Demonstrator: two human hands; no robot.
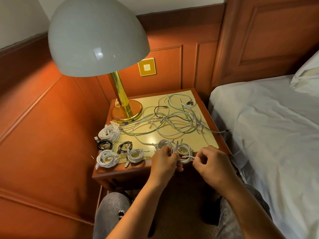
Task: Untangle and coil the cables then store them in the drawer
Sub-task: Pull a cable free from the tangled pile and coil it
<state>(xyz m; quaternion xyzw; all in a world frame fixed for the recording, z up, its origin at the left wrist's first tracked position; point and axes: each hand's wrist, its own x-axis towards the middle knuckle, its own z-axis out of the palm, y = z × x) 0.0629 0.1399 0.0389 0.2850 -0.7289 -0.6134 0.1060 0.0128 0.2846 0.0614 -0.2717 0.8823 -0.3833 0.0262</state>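
My left hand (165,159) grips the left side of a white coiled cable (183,151) at the nightstand's front edge. My right hand (209,161) pinches that cable's loose end beside the coil. Another white coil (164,144) lies just behind. A tangle of white, pale green and black cables (172,118) spreads over the back of the nightstand top (153,138). Several finished coils lie at the front left: white ones (109,132), (107,158), (135,155) and black ones (105,144), (125,146). No drawer front shows.
A brass lamp (125,107) with a big pale dome shade stands at the back left of the nightstand. A bed with white sheets (267,131) lies close on the right. Wood panelling with a brass switch plate (147,67) is behind. My knees are below.
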